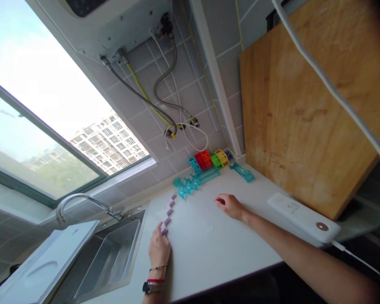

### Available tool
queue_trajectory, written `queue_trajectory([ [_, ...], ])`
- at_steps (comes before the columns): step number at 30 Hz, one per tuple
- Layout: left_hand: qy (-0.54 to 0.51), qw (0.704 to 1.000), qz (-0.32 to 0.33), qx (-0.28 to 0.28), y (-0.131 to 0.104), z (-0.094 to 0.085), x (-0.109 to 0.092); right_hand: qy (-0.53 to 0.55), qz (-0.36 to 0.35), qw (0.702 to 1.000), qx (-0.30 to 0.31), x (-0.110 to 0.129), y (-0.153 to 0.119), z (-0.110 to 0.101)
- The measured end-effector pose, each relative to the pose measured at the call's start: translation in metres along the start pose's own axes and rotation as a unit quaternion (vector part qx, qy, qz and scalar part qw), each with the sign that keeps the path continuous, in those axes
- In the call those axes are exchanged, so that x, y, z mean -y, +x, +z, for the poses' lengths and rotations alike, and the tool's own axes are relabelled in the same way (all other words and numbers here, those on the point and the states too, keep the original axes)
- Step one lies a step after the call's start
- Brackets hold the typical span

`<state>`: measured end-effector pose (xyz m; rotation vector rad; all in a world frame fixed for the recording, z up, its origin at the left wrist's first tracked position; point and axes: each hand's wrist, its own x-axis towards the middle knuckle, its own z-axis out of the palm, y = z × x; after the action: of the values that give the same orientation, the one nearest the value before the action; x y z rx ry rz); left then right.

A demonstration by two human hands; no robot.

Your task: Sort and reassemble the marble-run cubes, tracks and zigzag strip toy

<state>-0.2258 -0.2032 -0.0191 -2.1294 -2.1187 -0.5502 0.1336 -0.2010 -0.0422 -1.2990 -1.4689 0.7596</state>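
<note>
A curving row of small purple dominoes (170, 212) stands on the white countertop. At its near end my left hand (159, 247) has its fingers closed around a purple domino (164, 232). My right hand (229, 205) rests over the counter with curled fingers; whatever may be inside them is hidden. Beyond the row lies a translucent turquoise plastic track with curved pieces (186, 185). Behind it are a red block piece (203, 160), a green one (215, 160) and a yellow one (222, 157). A separate turquoise piece (242, 172) lies to their right.
On the left is a steel sink (114, 253) with a faucet (82, 198) and a white board (47, 261) across it. A white power strip (304, 216) and a wooden board (304, 109) stand at the right. A white cable (332, 90) hangs in front.
</note>
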Motion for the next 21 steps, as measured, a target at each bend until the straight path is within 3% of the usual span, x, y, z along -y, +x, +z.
queue_trajectory([
  [5,0.024,1.0,-0.018,0.006,-0.071,-0.02,0.015,-0.002,-0.002,1.0,0.005,0.001,-0.002,0.0],
  [10,0.055,0.994,-0.065,0.066,-0.095,-0.044,0.032,-0.001,0.0,1.0,0.005,-0.001,-0.004,0.002],
  [13,-0.005,0.999,0.026,0.034,-0.087,-0.048,0.011,-0.001,-0.003,1.0,0.015,-0.001,-0.004,0.001],
  [17,-0.047,0.989,0.139,0.029,-0.055,-0.031,-0.037,-0.013,0.0,1.0,0.012,-0.002,-0.004,0.001],
  [19,-0.024,0.991,0.128,0.027,-0.032,-0.018,-0.054,-0.008,0.0,1.0,0.013,-0.003,-0.004,0.002],
  [21,0.012,0.998,0.059,0.03,-0.008,-0.006,-0.065,0.001,-0.004,1.0,0.017,-0.004,-0.003,0.003],
])
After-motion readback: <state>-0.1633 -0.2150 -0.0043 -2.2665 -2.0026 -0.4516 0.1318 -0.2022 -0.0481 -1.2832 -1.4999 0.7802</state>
